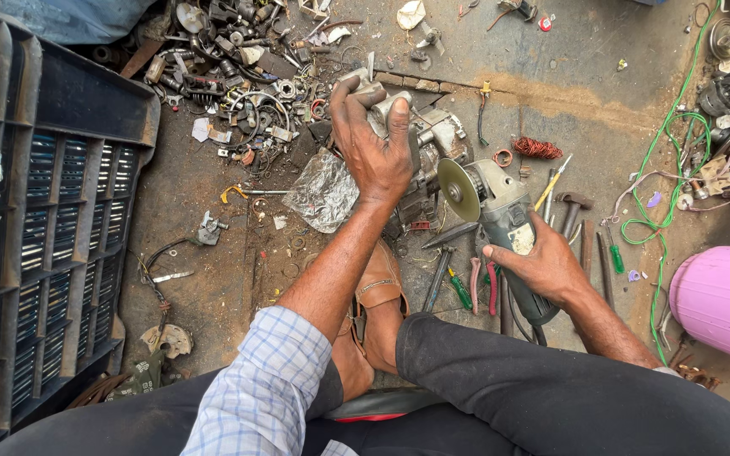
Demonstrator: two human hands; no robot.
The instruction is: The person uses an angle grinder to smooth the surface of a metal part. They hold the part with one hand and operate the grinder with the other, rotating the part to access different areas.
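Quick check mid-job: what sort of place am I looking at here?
Probably a ground-level repair or scrap workshop: an angle grinder in the right hand, a metal part under the left hand, a scrap pile, and hand tools on the dirt floor.

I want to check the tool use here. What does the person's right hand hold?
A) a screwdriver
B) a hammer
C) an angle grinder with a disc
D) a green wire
C: the right hand grips the grey body of the angle grinder, whose round disc faces the metal part under the left hand.
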